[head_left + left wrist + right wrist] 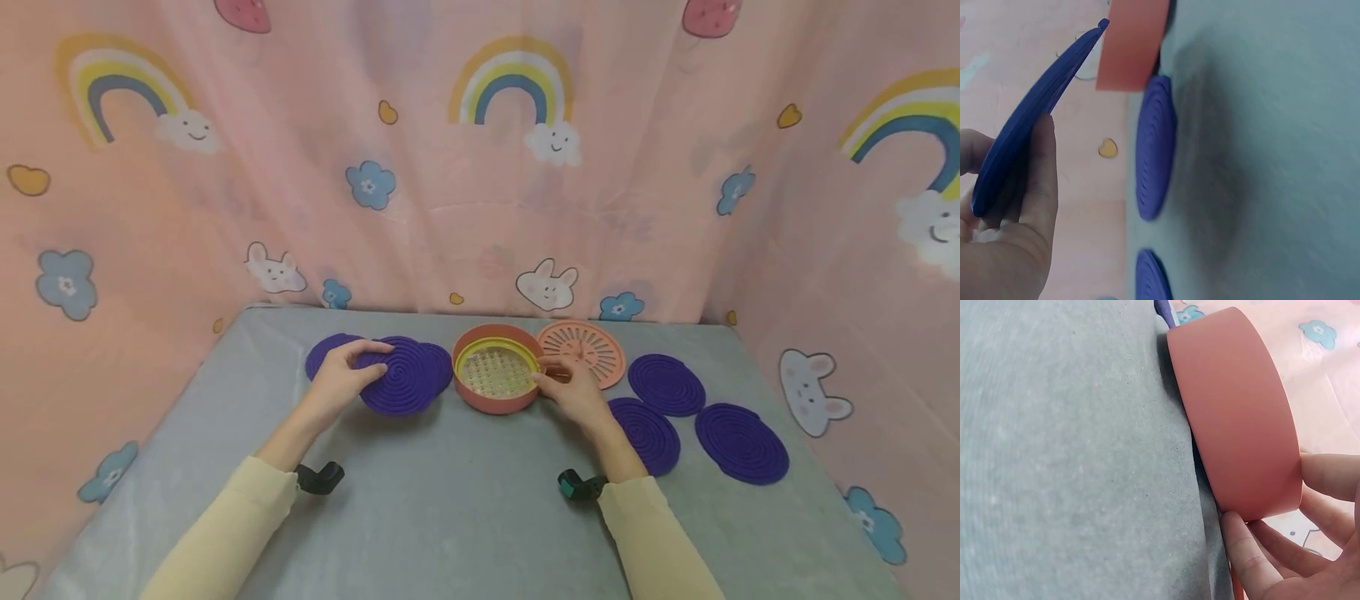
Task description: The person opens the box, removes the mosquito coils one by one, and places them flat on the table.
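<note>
In the head view my left hand (347, 373) holds a purple mosquito coil (397, 379) by its left edge, thumb on the near face. The left wrist view shows this coil (1029, 119) tilted and raised off the table, with a shadow beneath. My right hand (576, 390) grips the right side of a round orange mosquito coil holder (498, 407), thumb at its rim. The holder stands on the table with a yellow ring (495, 342) and a pale mesh inside. Up close, the right wrist view has fingers (1250, 556) against the orange wall.
Behind the right hand lies a slotted orange lid (600, 350). Several purple coils (742, 443) lie flat at the right of the grey table (465, 508). Two more, a far-left coil (324, 350) and a coil beside the holder (441, 367), are partly covered. A patterned pink curtain (420, 242) surrounds the table.
</note>
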The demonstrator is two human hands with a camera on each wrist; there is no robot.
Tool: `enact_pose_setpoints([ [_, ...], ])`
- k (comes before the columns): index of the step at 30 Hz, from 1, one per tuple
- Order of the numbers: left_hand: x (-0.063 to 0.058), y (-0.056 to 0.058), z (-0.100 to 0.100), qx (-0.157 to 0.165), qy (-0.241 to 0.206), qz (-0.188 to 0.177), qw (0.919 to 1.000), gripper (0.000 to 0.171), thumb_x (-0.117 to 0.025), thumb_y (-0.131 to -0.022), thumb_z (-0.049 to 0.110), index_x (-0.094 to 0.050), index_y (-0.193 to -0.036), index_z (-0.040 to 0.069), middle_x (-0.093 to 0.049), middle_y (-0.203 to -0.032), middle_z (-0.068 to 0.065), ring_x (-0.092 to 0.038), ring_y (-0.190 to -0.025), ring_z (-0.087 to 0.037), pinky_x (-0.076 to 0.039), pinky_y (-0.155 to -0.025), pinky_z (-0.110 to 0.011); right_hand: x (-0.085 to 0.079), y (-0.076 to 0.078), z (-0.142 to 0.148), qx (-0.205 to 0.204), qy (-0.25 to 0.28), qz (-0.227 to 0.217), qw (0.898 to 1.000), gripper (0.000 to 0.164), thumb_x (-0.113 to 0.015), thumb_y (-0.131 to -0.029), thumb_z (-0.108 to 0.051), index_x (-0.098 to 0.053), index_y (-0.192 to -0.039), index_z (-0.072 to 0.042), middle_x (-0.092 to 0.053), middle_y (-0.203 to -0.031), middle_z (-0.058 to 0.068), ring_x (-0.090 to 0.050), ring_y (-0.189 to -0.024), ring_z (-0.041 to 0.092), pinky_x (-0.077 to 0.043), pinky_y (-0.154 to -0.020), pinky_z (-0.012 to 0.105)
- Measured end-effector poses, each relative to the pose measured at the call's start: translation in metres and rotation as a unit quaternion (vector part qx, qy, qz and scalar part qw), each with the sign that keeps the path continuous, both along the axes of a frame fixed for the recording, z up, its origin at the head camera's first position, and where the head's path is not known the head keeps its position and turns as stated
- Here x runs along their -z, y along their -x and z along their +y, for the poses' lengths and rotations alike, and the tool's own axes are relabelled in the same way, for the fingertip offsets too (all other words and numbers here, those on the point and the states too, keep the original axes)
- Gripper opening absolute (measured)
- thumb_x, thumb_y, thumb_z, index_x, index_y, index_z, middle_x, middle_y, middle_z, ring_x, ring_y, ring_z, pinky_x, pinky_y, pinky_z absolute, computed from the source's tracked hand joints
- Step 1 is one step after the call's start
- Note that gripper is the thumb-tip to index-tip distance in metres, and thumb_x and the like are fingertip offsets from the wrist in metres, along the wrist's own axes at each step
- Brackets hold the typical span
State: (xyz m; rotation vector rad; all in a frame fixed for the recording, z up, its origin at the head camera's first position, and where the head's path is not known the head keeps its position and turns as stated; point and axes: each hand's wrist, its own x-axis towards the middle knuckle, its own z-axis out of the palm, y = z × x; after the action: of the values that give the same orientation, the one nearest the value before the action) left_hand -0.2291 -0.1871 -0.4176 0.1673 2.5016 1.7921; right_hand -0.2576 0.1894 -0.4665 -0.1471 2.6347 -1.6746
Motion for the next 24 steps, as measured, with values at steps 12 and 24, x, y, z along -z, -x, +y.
enact_pose_setpoints([
  [12, 0.023, -0.019, -0.031, -0.045, -0.013, -0.057, 0.9973, 0.039, -0.060, -0.099, 0.002, -0.058, -0.137, -0.003, -0.038, -0.156, -0.022, -0.031, -0.146, -0.035, -0.037, -0.111, -0.038, -0.002, 0.000, 0.000, -0.003, 0.005, -0.006, 1.000, 0.042, -0.070, -0.098, -0.021, -0.061, -0.135, -0.003, -0.057, -0.136, 0.019, -0.055, -0.127, 0.037, -0.052, -0.097, 0.049],
  [24, 0.047, -0.029, -0.041, -0.084, -0.038, -0.124, 0.9879, 0.042, -0.057, -0.100, 0.003, -0.051, -0.141, -0.004, -0.048, -0.140, -0.019, -0.058, -0.086, -0.009, -0.050, -0.069, -0.021, -0.001, -0.001, 0.001, -0.003, 0.000, -0.010, 1.000, 0.043, -0.069, -0.099, -0.022, -0.061, -0.136, -0.004, -0.056, -0.138, 0.019, -0.054, -0.129, 0.037, -0.051, -0.099, 0.051],
])
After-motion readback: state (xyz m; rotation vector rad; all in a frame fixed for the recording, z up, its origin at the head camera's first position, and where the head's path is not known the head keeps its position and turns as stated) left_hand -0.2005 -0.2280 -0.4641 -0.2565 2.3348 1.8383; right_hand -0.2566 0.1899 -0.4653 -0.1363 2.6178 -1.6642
